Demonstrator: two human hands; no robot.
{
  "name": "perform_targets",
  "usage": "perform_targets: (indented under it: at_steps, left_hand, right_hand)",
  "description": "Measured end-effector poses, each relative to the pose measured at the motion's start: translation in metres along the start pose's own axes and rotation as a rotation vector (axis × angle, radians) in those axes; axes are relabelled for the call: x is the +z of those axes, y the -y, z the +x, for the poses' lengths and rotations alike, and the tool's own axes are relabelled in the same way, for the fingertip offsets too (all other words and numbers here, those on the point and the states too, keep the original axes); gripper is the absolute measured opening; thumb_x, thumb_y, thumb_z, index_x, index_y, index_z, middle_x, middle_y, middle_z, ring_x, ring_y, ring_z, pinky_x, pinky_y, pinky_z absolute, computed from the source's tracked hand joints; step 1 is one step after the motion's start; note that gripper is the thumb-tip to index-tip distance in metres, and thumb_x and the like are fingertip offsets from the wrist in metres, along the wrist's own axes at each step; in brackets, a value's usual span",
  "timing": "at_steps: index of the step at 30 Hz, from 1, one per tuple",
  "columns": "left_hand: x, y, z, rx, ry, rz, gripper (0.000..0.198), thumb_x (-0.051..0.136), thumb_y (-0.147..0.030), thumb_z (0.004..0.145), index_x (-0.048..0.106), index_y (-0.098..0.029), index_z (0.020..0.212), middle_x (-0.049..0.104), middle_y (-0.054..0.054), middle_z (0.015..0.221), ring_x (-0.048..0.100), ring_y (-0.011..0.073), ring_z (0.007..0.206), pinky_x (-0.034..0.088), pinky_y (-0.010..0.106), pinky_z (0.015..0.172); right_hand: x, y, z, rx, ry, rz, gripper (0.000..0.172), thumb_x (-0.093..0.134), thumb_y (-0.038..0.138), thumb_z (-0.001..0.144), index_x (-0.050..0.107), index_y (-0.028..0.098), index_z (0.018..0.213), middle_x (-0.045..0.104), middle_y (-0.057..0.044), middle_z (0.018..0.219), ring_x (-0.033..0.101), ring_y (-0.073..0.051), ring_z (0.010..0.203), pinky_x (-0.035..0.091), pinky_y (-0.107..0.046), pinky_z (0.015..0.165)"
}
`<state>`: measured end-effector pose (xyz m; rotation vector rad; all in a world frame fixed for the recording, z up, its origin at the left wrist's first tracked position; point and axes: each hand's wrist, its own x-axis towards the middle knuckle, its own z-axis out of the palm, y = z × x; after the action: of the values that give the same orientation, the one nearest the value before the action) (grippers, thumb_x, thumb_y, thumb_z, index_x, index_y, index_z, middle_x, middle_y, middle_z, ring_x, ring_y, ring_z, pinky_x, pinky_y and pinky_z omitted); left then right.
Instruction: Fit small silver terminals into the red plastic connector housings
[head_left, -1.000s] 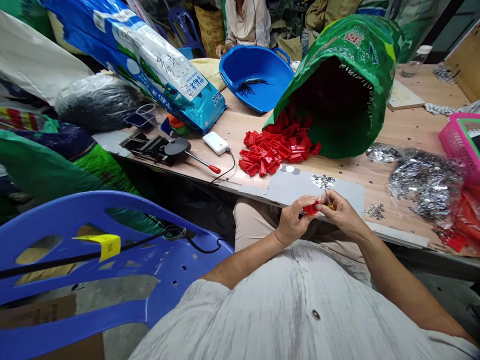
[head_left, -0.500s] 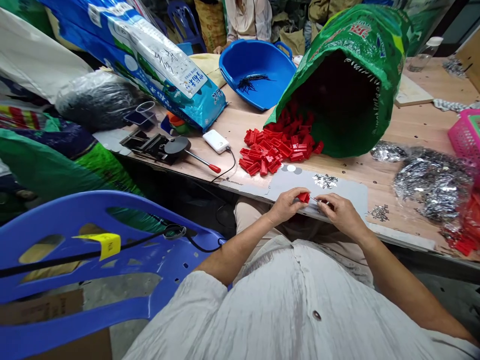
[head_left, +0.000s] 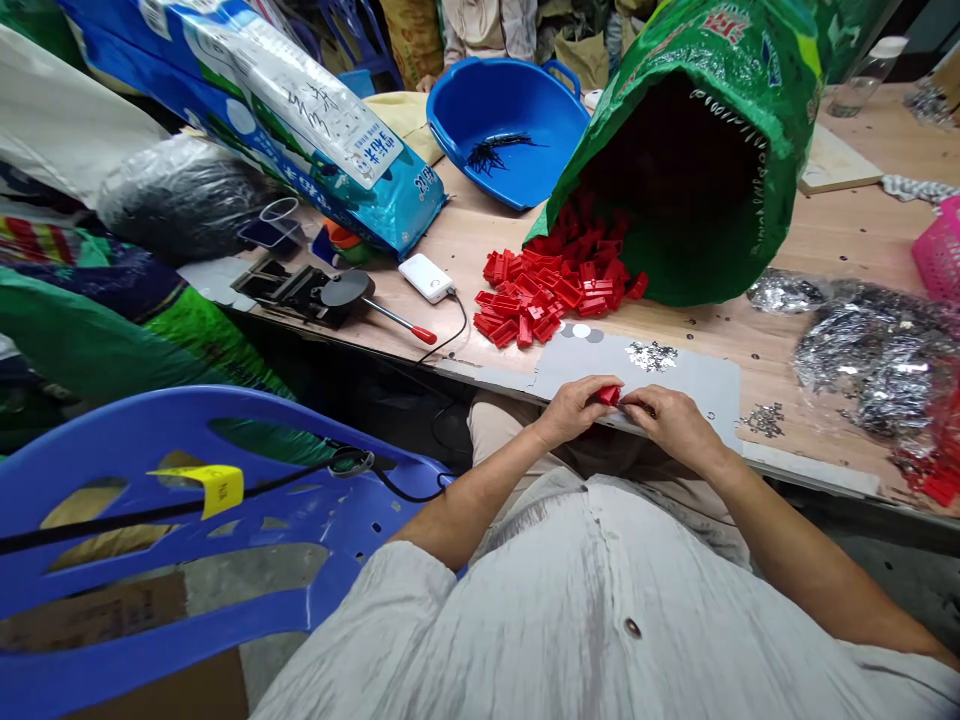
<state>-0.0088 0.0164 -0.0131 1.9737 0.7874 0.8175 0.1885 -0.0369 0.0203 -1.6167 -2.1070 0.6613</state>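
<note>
My left hand [head_left: 576, 410] pinches a small red plastic housing [head_left: 610, 395] between thumb and fingers, just over the table's front edge. Close beside it, my right hand [head_left: 667, 415] is closed on a thin metal tool, mostly hidden by the fingers, at the housing's right end. Small silvery metal parts [head_left: 651, 356] lie in a little pile on a grey sheet [head_left: 694, 385] beyond my hands. Behind that, a heap of similar red housings [head_left: 536, 295] spills from the mouth of a green sack [head_left: 705, 285].
A blue basin [head_left: 517, 95] holding dark thin pieces stands at the back. To the left are a lever tool [head_left: 349, 290], a white device [head_left: 427, 277] with a cable, and a blue bag [head_left: 409, 205]. Clear bags of metal parts [head_left: 885, 350] lie right. A blue chair [head_left: 247, 410] stands left.
My right hand has moved slightly left, closer to the red housing, and less of the thin metal tool shows. The left hand stays almost still. The view has shifted a little.
</note>
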Motion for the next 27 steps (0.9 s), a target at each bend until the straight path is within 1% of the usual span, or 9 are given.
perform_targets:
  at_steps: [6, 12, 15, 17, 19, 20, 23, 25, 27]
  left_hand:
    - [0.003, -0.002, 0.001, -0.055, -0.012, -0.028, 0.033, 0.067, -0.024, 0.08, 0.065, -0.02, 0.113, 0.07, 0.005, 0.108, 0.065, 0.0187, 0.099, 0.047, 0.03, 0.093]
    - [0.004, -0.009, 0.005, -0.095, -0.047, -0.07, 0.028, 0.07, -0.024, 0.076, 0.067, -0.021, 0.104, 0.07, 0.003, 0.099, 0.064, 0.0193, 0.094, 0.046, 0.029, 0.089]
    - [0.0, -0.015, 0.006, -0.135, -0.084, -0.115, 0.025, 0.074, -0.025, 0.073, 0.066, -0.021, 0.096, 0.068, 0.002, 0.093, 0.062, 0.0177, 0.088, 0.045, 0.029, 0.087]
    - [-0.003, -0.021, 0.006, -0.194, -0.193, -0.259, 0.028, 0.077, -0.027, 0.07, 0.063, -0.02, 0.093, 0.066, 0.001, 0.091, 0.061, 0.0159, 0.086, 0.045, 0.028, 0.086]
    - [-0.005, -0.03, 0.005, -0.261, -0.313, -0.539, 0.035, 0.08, -0.03, 0.068, 0.059, -0.02, 0.095, 0.065, 0.0, 0.091, 0.063, 0.0143, 0.085, 0.046, 0.028, 0.086]
    - [-0.005, -0.036, 0.004, -0.296, -0.339, -0.707, 0.037, 0.08, -0.031, 0.069, 0.057, -0.02, 0.096, 0.064, 0.0, 0.09, 0.064, 0.0141, 0.085, 0.046, 0.029, 0.087]
    - [-0.004, -0.055, 0.0, -0.409, -0.282, -1.121, 0.033, 0.078, -0.035, 0.073, 0.053, -0.018, 0.087, 0.067, 0.0, 0.086, 0.069, 0.0166, 0.088, 0.047, 0.034, 0.092]
    - [-0.001, -0.065, -0.004, -0.469, -0.252, -1.27, 0.032, 0.077, -0.032, 0.075, 0.05, -0.016, 0.078, 0.069, 0.002, 0.083, 0.07, 0.0173, 0.087, 0.048, 0.033, 0.09]
    - [0.003, -0.07, -0.008, -0.509, -0.277, -1.357, 0.027, 0.074, -0.027, 0.078, 0.05, -0.015, 0.074, 0.069, 0.002, 0.08, 0.07, 0.0153, 0.082, 0.05, 0.029, 0.086]
  right_hand:
    - [-0.001, 0.008, 0.005, 0.049, 0.059, -0.082, 0.021, 0.052, 0.023, 0.092, 0.072, 0.023, 0.099, 0.071, -0.004, 0.095, 0.065, -0.019, 0.087, 0.045, -0.03, 0.078]
    - [0.009, 0.012, 0.004, 0.062, 0.027, -0.272, 0.022, 0.048, 0.024, 0.093, 0.068, 0.02, 0.1, 0.067, -0.008, 0.093, 0.063, -0.022, 0.084, 0.043, -0.031, 0.07]
    - [0.007, 0.009, -0.001, 0.008, 0.014, -0.199, 0.024, 0.045, 0.027, 0.095, 0.066, 0.022, 0.107, 0.066, -0.007, 0.096, 0.063, -0.021, 0.086, 0.044, -0.031, 0.071]
    - [0.001, 0.007, -0.004, -0.05, -0.058, -0.062, 0.025, 0.042, 0.027, 0.097, 0.062, 0.022, 0.111, 0.065, -0.008, 0.099, 0.062, -0.021, 0.09, 0.045, -0.032, 0.076]
    - [-0.007, 0.009, -0.008, -0.072, -0.143, 0.116, 0.023, 0.041, 0.029, 0.098, 0.057, 0.022, 0.112, 0.064, -0.007, 0.1, 0.062, -0.019, 0.085, 0.046, -0.032, 0.076]
    - [-0.01, 0.011, -0.01, -0.065, -0.165, 0.2, 0.023, 0.04, 0.03, 0.098, 0.055, 0.022, 0.113, 0.065, -0.007, 0.099, 0.061, -0.017, 0.08, 0.047, -0.031, 0.075]
    - [-0.016, 0.022, -0.013, -0.033, -0.146, 0.344, 0.027, 0.045, 0.036, 0.097, 0.049, 0.024, 0.121, 0.065, -0.003, 0.091, 0.059, -0.015, 0.072, 0.046, -0.029, 0.069]
    - [-0.016, 0.03, -0.014, -0.038, -0.137, 0.355, 0.034, 0.052, 0.039, 0.094, 0.049, 0.024, 0.124, 0.064, -0.002, 0.087, 0.058, -0.015, 0.071, 0.045, -0.028, 0.068]
    - [-0.017, 0.034, -0.014, -0.043, -0.154, 0.338, 0.036, 0.056, 0.043, 0.092, 0.052, 0.024, 0.122, 0.062, 0.0, 0.081, 0.056, -0.014, 0.066, 0.044, -0.028, 0.065]
